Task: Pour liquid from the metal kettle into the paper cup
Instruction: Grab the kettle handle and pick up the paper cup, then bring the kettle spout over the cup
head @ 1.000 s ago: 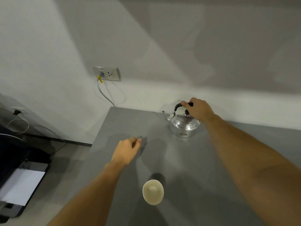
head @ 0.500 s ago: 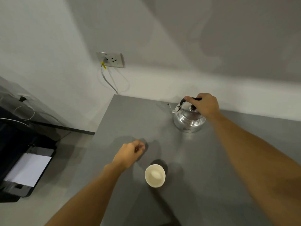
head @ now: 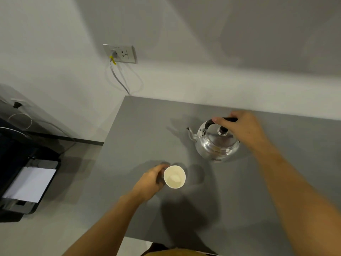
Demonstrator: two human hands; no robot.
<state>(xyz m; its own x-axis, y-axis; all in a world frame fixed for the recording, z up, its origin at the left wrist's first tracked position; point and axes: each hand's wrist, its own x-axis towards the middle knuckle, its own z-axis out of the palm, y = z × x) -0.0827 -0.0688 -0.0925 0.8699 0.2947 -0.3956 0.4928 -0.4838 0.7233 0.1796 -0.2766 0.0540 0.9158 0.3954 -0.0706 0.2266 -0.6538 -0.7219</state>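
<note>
Here, your grey worktop fills the view, and the metal kettle sits on it at about two o'clock from centre, spout pointing toward nine o'clock, lid on. Judge it the heavy piece: rigid, polished and likely slick on the body, so take it only by the black handle arching over the lid. Your right hand is already curled around that handle, fingers wrapped over the top, forearm reaching in from five o'clock; the kettle looks to be resting on the worktop, not lifted.

The paper cup stands upright just below centre, at about eight o'clock from the kettle and well apart from it, open mouth up. It will be light and easily crushed or tipped, so hold its wall gently, low down. Your left hand is at the cup's nine o'clock side, fingers bent around the wall; whether they press it firmly you cannot tell.
</note>
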